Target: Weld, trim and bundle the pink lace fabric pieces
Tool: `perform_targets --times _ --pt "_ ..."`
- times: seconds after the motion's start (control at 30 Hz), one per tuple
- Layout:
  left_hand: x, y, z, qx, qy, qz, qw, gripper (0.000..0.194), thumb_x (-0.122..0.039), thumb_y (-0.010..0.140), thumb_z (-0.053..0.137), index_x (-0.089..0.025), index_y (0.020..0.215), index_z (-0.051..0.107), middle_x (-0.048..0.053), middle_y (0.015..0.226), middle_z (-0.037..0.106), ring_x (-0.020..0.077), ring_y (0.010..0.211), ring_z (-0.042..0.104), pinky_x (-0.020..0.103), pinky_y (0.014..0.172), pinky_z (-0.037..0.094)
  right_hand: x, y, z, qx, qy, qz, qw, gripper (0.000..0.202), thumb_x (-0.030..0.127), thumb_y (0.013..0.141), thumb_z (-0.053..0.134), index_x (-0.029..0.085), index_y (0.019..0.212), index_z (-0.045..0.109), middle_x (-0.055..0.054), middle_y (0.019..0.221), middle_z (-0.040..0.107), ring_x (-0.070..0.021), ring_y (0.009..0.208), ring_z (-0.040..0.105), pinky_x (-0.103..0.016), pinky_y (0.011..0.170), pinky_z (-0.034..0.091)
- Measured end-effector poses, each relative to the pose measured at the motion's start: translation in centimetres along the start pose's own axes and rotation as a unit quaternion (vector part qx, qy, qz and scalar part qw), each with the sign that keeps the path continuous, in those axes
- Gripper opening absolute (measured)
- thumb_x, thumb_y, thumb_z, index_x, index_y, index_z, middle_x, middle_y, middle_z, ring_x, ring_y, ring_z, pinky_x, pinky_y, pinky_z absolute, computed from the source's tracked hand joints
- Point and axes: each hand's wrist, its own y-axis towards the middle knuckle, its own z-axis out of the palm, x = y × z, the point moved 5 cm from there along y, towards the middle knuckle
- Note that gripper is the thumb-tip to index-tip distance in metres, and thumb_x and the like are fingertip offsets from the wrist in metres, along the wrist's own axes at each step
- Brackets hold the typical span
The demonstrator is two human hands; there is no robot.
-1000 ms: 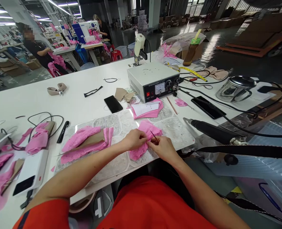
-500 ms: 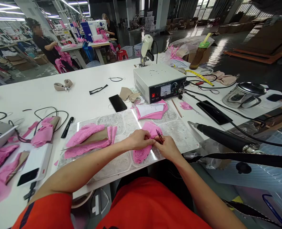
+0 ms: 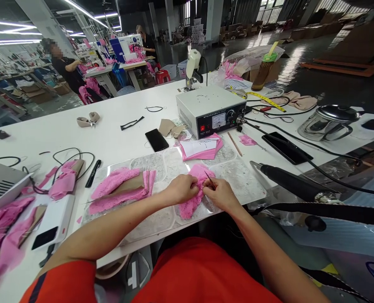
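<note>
A piece of pink lace fabric (image 3: pixel 188 207) lies gathered up on the clear plastic mat (image 3: pixel 157 219) in front of me. My left hand (image 3: pixel 184 189) is closed, its fingers pinching the fabric from the left. On the other side my right hand (image 3: pixel 220 194) is closed around a small dark pointed tool (image 3: pixel 210 180), like tweezers or thread snips, its tip angled up and left. The right fingertips also meet the fabric's edge; whether they grip it is hidden. Left of my hands rests a pile of pink lace pieces (image 3: pixel 111 185) with a tan piece among them.
Beyond the mat stands a grey control box (image 3: pixel 212 107) with cables. Pink cut pieces (image 3: pixel 202 153) lie before it, with a phone (image 3: pixel 156 140) to their left. A black-handled tool (image 3: pixel 291 182) points in from the right. Two people work at machines farther back.
My hands have drawn slightly apart, and the fabric between them is bunched more. The pointed tool has tilted further left. My view has turned a little to the left.
</note>
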Motion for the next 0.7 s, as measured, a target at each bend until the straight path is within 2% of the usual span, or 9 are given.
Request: perform_targets --times 0.1,0.2,0.3,0.37,0.43,0.57,0.7 --pt "-0.1 0.0 -0.2 -0.035 -0.012 0.05 0.998 0.016 -0.012 0.072 0.046 -0.016 0.056 0.049 0.002 0.07 0.051 0.0132 0.064 0.048 0.026 0.061 0.038 -0.2 0.1 -0.2 -0.016 0.001 -0.008 1.0 0.012 0.029 0.065 0.047 0.02 0.058 0.05 0.002 0.054 0.05 -0.0124 0.053 0.044 -0.026 0.056 0.033" --pt "-0.1 -0.3 -0.6 -0.065 -0.071 0.121 0.988 0.017 -0.01 0.072 0.047 -0.014 0.057 0.054 0.006 0.096 0.056 0.0109 0.07 0.053 0.027 0.07 0.045 -0.7 0.3 -0.4 -0.038 0.004 -0.011 0.999 0.012 0.028 0.066 0.047 0.019 0.061 0.053 0.002 0.055 0.051 -0.0124 0.053 0.044 -0.025 0.056 0.034" --pt "0.2 -0.4 -1.0 -0.075 -0.149 0.157 0.974 0.017 -0.01 0.073 0.049 -0.013 0.058 0.057 0.009 0.126 0.05 0.0085 0.07 0.052 0.026 0.07 0.047 -1.0 0.4 -0.6 -0.061 0.022 -0.014 0.998 0.014 0.029 0.068 0.048 0.018 0.063 0.056 0.001 0.058 0.055 -0.0131 0.056 0.048 -0.026 0.059 0.037" --pt "0.5 -0.3 -1.1 -0.067 -0.205 0.165 0.962 0.016 -0.013 0.075 0.051 -0.012 0.06 0.058 0.01 0.137 0.045 0.0089 0.072 0.053 0.025 0.069 0.047 -1.0 0.5 -0.5 -0.067 0.04 -0.015 0.997 0.016 0.029 0.07 0.048 0.018 0.063 0.056 0.0 0.058 0.057 -0.0133 0.056 0.05 -0.026 0.059 0.038" --pt "0.8 0.0 -0.7 -0.047 -0.26 0.169 0.95 0.018 -0.016 0.077 0.054 -0.012 0.06 0.059 0.011 0.136 0.049 0.0108 0.074 0.057 0.025 0.068 0.047 -1.0 0.6 -0.3 -0.069 0.057 -0.015 0.996 0.017 0.03 0.072 0.049 0.017 0.062 0.055 -0.001 0.058 0.058 -0.0134 0.056 0.05 -0.026 0.058 0.038" --pt "1.6 0.7 0.2 -0.028 -0.359 0.185 0.915 0.023 -0.026 0.081 0.059 -0.013 0.063 0.061 0.014 0.111 0.066 0.0184 0.086 0.063 0.029 0.076 0.048 -1.2 0.7 0.3 -0.077 0.079 0.0 0.994 0.017 0.03 0.073 0.048 0.017 0.066 0.056 -0.001 0.06 0.058 -0.0138 0.057 0.05 -0.026 0.058 0.038" --pt "1.7 0.9 0.5 -0.031 -0.388 0.203 0.899 0.027 -0.033 0.083 0.06 -0.013 0.067 0.064 0.013 0.102 0.069 0.02 0.091 0.064 0.032 0.085 0.047 -1.5 0.7 0.5 -0.084 0.086 0.018 0.993 0.009 0.027 0.07 0.051 0.018 0.067 0.051 0.002 0.06 0.052 -0.0124 0.056 0.045 -0.026 0.057 0.036"
